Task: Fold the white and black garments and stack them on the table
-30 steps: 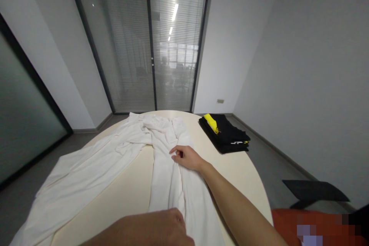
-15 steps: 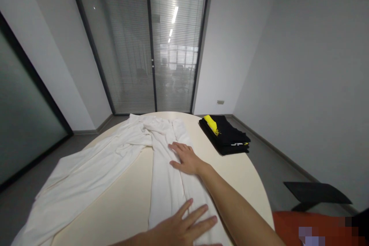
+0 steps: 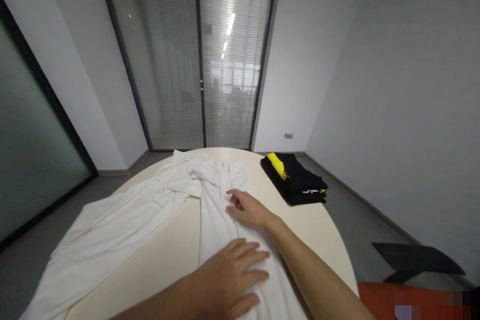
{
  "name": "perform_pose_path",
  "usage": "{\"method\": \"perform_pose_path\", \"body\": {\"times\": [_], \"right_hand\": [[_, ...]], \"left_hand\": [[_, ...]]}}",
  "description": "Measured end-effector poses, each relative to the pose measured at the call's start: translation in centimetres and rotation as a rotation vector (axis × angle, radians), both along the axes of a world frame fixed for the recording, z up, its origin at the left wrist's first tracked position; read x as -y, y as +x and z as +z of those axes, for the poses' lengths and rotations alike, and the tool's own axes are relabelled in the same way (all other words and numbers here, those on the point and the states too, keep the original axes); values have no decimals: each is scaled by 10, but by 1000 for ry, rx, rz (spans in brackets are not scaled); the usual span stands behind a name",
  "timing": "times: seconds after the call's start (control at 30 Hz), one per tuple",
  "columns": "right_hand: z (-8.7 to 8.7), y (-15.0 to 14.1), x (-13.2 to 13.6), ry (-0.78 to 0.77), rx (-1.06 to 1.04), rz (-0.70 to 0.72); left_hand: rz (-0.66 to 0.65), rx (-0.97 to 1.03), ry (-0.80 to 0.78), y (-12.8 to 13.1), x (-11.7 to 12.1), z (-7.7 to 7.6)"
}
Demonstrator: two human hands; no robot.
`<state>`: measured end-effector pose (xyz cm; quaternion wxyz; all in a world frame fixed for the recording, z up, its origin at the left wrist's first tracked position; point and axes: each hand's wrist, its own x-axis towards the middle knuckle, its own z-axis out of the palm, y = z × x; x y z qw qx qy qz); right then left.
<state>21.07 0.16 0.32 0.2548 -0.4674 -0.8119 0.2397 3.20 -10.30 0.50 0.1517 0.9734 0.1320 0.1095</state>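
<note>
Left hand [image 3: 230, 276] splayed — right hand [image 3: 248, 208] curled

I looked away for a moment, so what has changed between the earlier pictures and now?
The left hand, first closed near the bottom edge, has opened, fingers spread, and moved forward over the white garment. The right hand flattened, then curled its fingers again; whether it grips cloth can't be told. The folded black clothes stayed on the table; the view shifted slightly.
</note>
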Motion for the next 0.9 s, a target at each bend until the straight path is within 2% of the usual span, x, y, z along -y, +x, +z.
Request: {"method": "perform_pose_path", "body": {"times": [0.07,0.13,0.23,0.37,0.47,0.67,0.8,0.9], "right_hand": [[-5,-3,-11,-16,-32,-81],[-4,-8,-22,-4,-7,-153],[8,-22,-40,40,75,-229],[29,-55,-62,96,220,-241],[37,-82,-78,147,306,-240],[27,-113,-106,76,229,-311],[18,-105,-129,4,88,-454],[12,-90,-146,-14,7,-448]], "left_hand": [[164,-55,-8,-9,-8,12],[238,-120,-44,-12,-12,14],[230,-155,-84,-11,-14,9],[215,-111,-96,-9,-15,5],[209,-61,-78,-11,-18,3],[168,-83,-33,-11,-27,-8],[156,-88,-7,-12,-31,-13],[149,-94,19,-12,-32,-17]]}}
